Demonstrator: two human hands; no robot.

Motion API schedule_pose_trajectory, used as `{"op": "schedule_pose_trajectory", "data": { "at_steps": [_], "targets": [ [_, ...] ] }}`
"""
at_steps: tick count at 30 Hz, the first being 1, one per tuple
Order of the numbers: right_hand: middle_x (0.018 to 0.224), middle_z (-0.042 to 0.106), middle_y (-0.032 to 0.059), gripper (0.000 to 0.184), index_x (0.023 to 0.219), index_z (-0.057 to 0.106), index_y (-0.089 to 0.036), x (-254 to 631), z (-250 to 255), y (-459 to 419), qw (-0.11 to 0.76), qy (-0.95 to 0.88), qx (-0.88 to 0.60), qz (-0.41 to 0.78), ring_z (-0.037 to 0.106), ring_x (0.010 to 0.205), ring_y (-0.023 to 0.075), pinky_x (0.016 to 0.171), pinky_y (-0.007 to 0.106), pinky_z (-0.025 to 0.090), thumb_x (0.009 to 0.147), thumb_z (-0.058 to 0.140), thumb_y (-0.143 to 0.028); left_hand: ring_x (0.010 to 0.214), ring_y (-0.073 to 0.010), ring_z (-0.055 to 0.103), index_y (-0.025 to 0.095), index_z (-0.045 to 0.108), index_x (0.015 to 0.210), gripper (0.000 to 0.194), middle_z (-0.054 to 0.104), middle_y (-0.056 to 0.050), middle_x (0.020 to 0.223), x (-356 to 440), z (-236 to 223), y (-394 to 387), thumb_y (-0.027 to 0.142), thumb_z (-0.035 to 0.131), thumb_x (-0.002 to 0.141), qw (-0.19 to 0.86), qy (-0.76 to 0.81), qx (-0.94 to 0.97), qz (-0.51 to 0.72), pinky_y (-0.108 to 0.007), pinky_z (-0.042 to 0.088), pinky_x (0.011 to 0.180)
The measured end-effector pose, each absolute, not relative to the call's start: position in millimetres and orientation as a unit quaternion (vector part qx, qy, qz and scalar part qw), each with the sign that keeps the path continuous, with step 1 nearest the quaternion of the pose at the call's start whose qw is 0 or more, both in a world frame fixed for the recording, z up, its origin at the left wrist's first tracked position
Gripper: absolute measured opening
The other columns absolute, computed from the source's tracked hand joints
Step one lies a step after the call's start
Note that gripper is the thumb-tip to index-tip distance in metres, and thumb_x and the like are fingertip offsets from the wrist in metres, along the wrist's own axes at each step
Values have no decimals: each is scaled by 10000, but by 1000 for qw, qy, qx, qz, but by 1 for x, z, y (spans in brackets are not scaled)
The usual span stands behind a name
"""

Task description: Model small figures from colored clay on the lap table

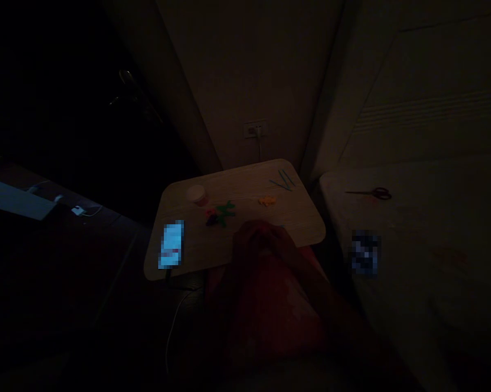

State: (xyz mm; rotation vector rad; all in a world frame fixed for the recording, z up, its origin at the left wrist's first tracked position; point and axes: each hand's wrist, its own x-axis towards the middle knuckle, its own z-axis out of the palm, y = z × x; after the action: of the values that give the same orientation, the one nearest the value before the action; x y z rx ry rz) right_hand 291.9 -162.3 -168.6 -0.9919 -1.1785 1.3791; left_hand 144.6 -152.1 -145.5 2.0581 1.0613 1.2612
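Note:
The scene is very dark. My left hand (pixel 244 242) and my right hand (pixel 280 244) meet at the front edge of a small wooden-topped table (pixel 196 245). Their fingers are curled in and close together, and whatever lies between them is hidden. Just beyond the hands is a small orange piece (pixel 266 201). To their left lie several green pieces (pixel 226 208), a pink piece (pixel 210 213) and a dark purple piece (pixel 211 220). A bit of something bluish shows beside my right hand.
A round, pale-lidded tub (pixel 198 195) stands at the table's back left. Thin blue sticks (pixel 283 181) lie at the back right. A lit phone (pixel 171 245) with a cable rests on the left. Scissors (pixel 368 193) lie on the pale surface to the right. A wall socket (pixel 255 129) is behind.

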Motion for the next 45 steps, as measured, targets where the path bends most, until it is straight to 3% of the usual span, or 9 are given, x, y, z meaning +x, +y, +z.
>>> {"op": "schedule_pose_trajectory", "data": {
  "at_steps": [5,10,13,22,25,29,34,40,45],
  "targets": [
    [946,798,49,362,931,819,-202,294,-163,-162,552,-453,-410,567,698,873,221,838,342,553,805,805,-540,1129,-229,689,218,740,1146,268,773,-88,1166,139,-147,-149,369,541,1047,148,374,804,439,-446,518,1049],
    [844,785,25,295,855,825,-219,296,-165,-161,577,-386,-383,610,675,797,196,813,329,536,781,830,-503,1218,-252,658,240,640,1367,397,718,-115,1311,140,-149,-151,397,626,1002,168,396,795,428,-462,514,1085],
    [800,773,24,278,823,819,-214,295,-167,-162,576,-376,-373,623,662,754,184,772,313,527,753,857,-480,1215,-264,654,253,646,1369,418,708,-119,1313,139,-151,-150,426,642,988,196,388,792,429,-468,527,1068],
    [657,672,13,501,657,691,-194,297,-173,-159,539,-391,-366,650,575,612,155,639,295,493,717,806,-677,1253,-275,626,264,610,1442,463,683,-132,1351,138,-147,-149,441,580,1016,247,346,799,425,-465,502,1096],
    [695,686,23,528,685,700,-198,298,-175,-160,521,-410,-387,641,587,658,173,670,311,509,713,788,-718,1261,-282,625,262,629,1425,477,681,-140,1362,137,-144,-148,464,613,994,260,336,796,431,-478,511,1091],
    [809,736,43,536,784,748,-191,298,-172,-161,523,-413,-386,637,641,748,189,746,318,537,747,768,-726,1208,-274,656,237,732,1256,381,730,-128,1283,138,-142,-148,480,628,982,274,339,783,443,-483,530,1066],
    [1048,790,81,475,1037,783,-195,294,-164,-163,544,-435,-378,610,709,935,232,868,356,560,789,803,-600,1133,-250,698,228,783,1141,362,781,-106,1174,138,-145,-150,469,536,1032,262,386,764,446,-460,542,1034],
    [973,797,65,370,979,789,-186,294,-160,-164,515,-490,-399,579,707,885,216,807,325,559,857,754,-533,1258,-262,663,262,788,1153,404,804,-70,1172,131,-148,-146,484,464,1058,154,378,816,410,-512,465,1106],
    [904,787,56,365,929,780,-180,295,-164,-161,524,-482,-403,575,692,815,202,768,317,556,828,768,-531,1326,-261,620,254,760,1216,367,751,-76,1317,131,-149,-146,426,477,1060,102,384,834,381,-504,443,1133]
  ]
}}
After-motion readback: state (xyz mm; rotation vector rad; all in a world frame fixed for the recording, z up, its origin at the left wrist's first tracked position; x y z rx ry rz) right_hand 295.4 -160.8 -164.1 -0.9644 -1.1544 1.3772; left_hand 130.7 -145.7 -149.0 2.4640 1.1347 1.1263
